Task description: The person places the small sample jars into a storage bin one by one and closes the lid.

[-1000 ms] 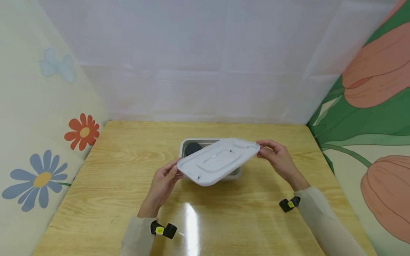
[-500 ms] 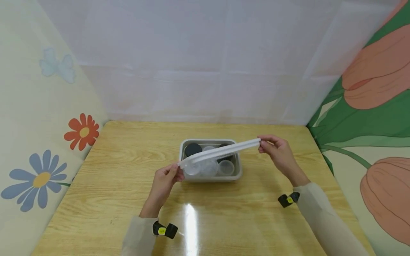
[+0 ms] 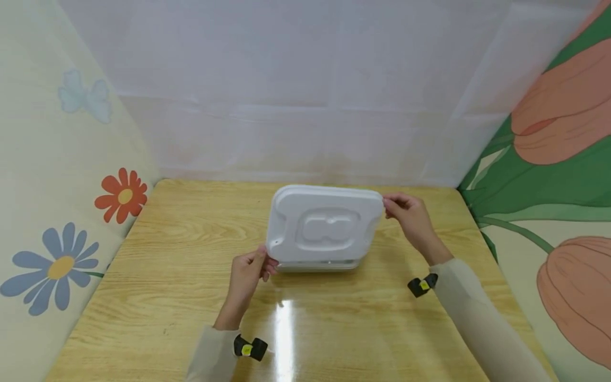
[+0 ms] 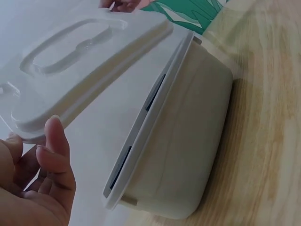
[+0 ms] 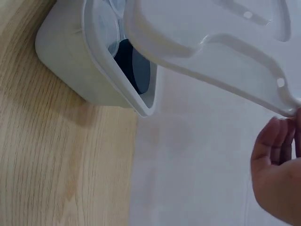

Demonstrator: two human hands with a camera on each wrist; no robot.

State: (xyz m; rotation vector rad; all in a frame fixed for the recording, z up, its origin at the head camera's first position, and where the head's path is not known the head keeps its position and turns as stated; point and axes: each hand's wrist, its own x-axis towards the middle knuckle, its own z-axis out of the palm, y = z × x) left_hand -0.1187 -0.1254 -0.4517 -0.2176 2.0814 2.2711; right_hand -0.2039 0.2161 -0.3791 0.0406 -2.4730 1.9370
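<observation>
A white plastic lid (image 3: 329, 225) with a raised oblong ridge is tilted above a pale rectangular storage box (image 4: 188, 127). In the head view its broad face hides most of the box, whose front edge shows just below. My left hand (image 3: 247, 273) pinches the lid's near left corner between thumb and fingers. Its far right corner is pinched by my right hand (image 3: 410, 217). Past the lid's edge, the right wrist view shows a clear round cup (image 5: 107, 28) and a dark round object (image 5: 136, 68) inside the box.
The box stands on a wood-grain table (image 3: 191, 223) backed by a white sheet (image 3: 305, 106). Flower-patterned panels (image 3: 62, 212) flank both sides. A black camera (image 3: 250, 347) is strapped to each sleeve.
The lid has turned over between my hands, passing through edge-on, and now shows its other face. My right hand has risen slightly. The box's contents, visible half a second ago, are covered in the head view.
</observation>
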